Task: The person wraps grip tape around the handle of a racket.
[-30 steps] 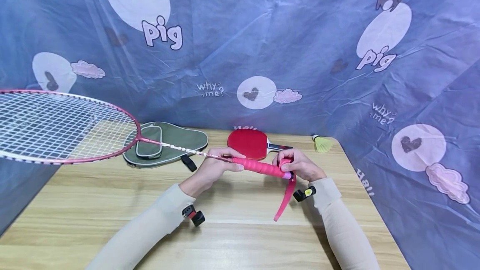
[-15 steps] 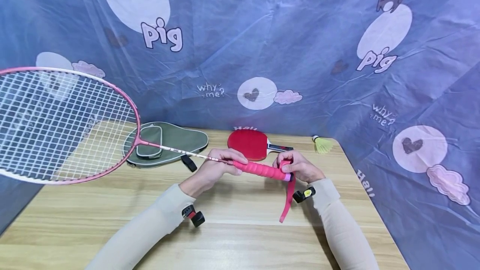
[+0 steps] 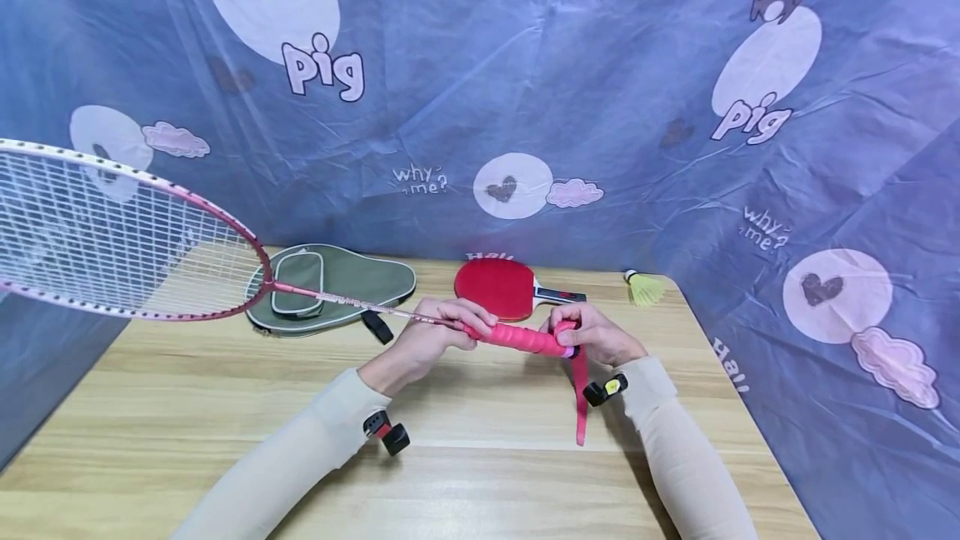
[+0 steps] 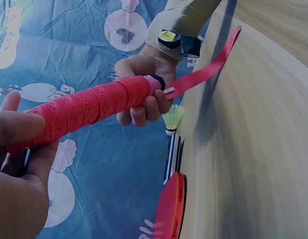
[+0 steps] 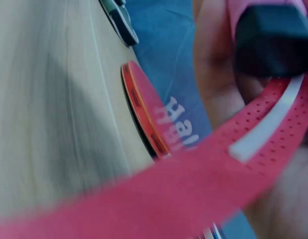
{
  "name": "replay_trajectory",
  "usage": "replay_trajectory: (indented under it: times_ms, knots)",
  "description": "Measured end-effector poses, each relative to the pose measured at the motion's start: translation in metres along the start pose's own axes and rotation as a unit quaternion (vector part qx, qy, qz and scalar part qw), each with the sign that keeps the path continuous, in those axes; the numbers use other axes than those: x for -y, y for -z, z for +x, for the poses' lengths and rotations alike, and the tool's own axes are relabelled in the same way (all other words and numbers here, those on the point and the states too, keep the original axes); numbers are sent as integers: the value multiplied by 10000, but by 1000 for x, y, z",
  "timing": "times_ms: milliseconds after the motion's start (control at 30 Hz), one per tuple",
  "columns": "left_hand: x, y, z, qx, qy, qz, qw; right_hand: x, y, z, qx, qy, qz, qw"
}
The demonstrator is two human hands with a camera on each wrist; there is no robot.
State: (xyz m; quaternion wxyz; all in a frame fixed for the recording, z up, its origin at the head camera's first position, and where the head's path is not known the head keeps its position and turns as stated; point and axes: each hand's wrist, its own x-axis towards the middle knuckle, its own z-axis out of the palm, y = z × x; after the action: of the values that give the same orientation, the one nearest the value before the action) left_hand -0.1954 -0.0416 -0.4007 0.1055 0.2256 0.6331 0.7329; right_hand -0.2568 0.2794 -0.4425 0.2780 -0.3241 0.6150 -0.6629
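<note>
A badminton racket (image 3: 341, 299) is held above the table, its strung head off to the left. Perforated pink grip tape (image 4: 94, 105) is wound in overlapping turns round its handle. My left hand (image 3: 427, 338) grips the handle's upper end near the shaft, thumb along the tape. At the butt, my right hand (image 3: 597, 335) pinches the tape against the handle with thumb and fingers. A pale purple strip and the black end cap (image 5: 273, 42) show there. The tape's loose tail (image 3: 581, 398) hangs down from the butt, a white strip (image 5: 266, 124) on its face.
Behind the hands lie a red table tennis bat (image 3: 495, 288) and a green bat case (image 3: 360, 277) on the wooden table (image 3: 480, 473). A yellow shuttlecock (image 3: 643, 288) lies at the back right corner. A blue printed cloth (image 3: 637, 107) hangs behind and to the right.
The racket has rolled about its long axis, its head face tilting one way and then back. The tape's tail has swung right to hang nearly straight. Both hands stay almost in place.
</note>
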Motion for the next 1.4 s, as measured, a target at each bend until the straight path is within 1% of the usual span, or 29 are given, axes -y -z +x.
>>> replay_trajectory:
  times_ms: [133, 233, 300, 367, 433, 533, 633, 767, 867, 1033, 1200, 1300, 1400]
  knots:
    - [-3, 0, 1, -160, 396, -116, 9990, -3, -2, 2, -212, 41, -188, 9996]
    - [-5, 1, 2, -293, 767, -238, 9963, -2, -2, 2, -465, 79, -239, 9986]
    - [-6, 2, 1, -333, 916, -354, 9946, -1, -2, 1, -616, 80, -274, 9977]
    - [-7, 1, 1, -416, 1005, -544, 9926, 1, -2, 1, -746, 84, -432, 9962]
    - [-7, 1, 2, -518, 935, -669, 9920, 3, -2, 0, -823, 60, -594, 9948]
    - [-8, -1, 2, -803, 884, -759, 9899, 5, -2, 0, -831, 86, -831, 9930]
    - [-9, -1, 2, -892, 813, -765, 9897, 10, -2, -1, -871, 3, -881, 9923]
    - [-10, 1, 1, -776, 751, -657, 9920, 15, -2, -3, -835, -84, -840, 9929]
    - [-10, 2, 1, -634, 713, -486, 9943, 16, -1, -4, -657, -107, -743, 9950]
    - [-11, 5, 1, -463, 674, -102, 9966, 13, 1, -5, -392, -122, -463, 9981]
    - [-13, 8, 1, -399, 687, 303, 9964, 11, 2, -5, -257, -105, -416, 9987]
    - [-14, 10, 2, -380, 781, 371, 9955, 11, 2, -5, -217, -100, -442, 9987]
    - [-14, 10, 2, -361, 855, 300, 9952, 10, 3, -5, -175, -78, -417, 9989]
